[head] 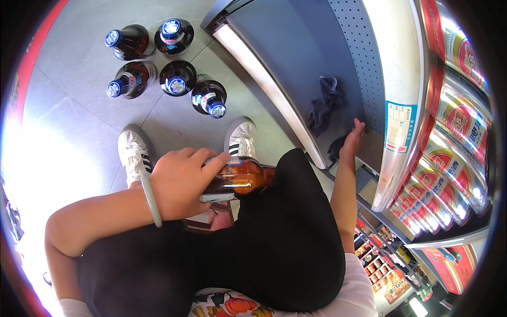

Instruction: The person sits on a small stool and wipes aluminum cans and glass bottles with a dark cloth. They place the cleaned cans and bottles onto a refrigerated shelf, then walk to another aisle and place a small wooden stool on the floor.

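Note:
A brown glass beer bottle [247,174] lies tilted on its side above my lap, its narrow end toward my right knee. My left hand [184,180] is wrapped around its labelled body, with a pale bangle on the wrist. My right hand [352,138] reaches past my knee to the grey bottom shelf [285,47] of a display cooler, fingers extended and nothing visible in them. Beside it is a small black item [336,148], too dark to identify. A crumpled dark cloth [324,105] lies farther along the shelf.
Several blue-capped brown beer bottles [177,78] stand on the grey tile floor [79,79] beyond my white shoes [134,150]. A metal-edged rail [273,95] borders the bottom shelf. Packed beer cans [455,123] fill the shelf above, behind a white price-tag strip [400,126].

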`<state>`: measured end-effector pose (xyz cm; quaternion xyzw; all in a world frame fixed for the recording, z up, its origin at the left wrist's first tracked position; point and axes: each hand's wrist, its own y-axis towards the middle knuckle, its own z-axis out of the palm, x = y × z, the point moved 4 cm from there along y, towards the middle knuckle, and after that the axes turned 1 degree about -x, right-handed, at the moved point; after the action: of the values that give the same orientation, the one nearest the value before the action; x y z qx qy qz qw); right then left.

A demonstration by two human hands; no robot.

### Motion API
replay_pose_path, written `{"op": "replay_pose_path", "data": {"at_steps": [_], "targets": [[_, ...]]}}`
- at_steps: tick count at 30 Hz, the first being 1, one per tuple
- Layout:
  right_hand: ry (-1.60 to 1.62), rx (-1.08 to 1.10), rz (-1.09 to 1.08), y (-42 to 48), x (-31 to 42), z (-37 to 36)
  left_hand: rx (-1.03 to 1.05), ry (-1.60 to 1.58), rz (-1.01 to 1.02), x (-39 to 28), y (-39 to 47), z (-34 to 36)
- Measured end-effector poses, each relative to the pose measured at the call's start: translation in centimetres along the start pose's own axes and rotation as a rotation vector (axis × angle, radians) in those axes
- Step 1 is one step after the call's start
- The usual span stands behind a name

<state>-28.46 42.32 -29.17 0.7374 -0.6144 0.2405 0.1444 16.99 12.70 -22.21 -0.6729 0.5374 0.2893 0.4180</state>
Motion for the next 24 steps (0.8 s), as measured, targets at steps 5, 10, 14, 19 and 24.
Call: {"op": "replay_pose_path", "data": {"at_steps": [5, 10, 14, 19, 24], "targets": [[-0.617, -0.226, 0.140, -0.1, -6.6, -0.7, -0.016, -0.012, -0.018, 0.5, 0.1, 0.1], [-0.375, -0.289, 0.178, 1.1, -11.4, -4.1, 0.016, -0.030, -0.030, 1.0, -0.2, 0.0], [-0.083, -0.477, -0.312, 4.7, -0.2, -0.7, 0.032, -0.029, -0.033, 1.8, -0.6, 0.6], [0.142, -0.017, -0.832, 3.6, 21.7, 11.5, 0.053, -0.009, -0.066, 2.1, -0.9, 0.6], [0.321, 0.431, -0.430, 0.0, 34.5, 24.4, 0.064, -0.018, -0.044, 2.2, -0.7, 0.4]]}}
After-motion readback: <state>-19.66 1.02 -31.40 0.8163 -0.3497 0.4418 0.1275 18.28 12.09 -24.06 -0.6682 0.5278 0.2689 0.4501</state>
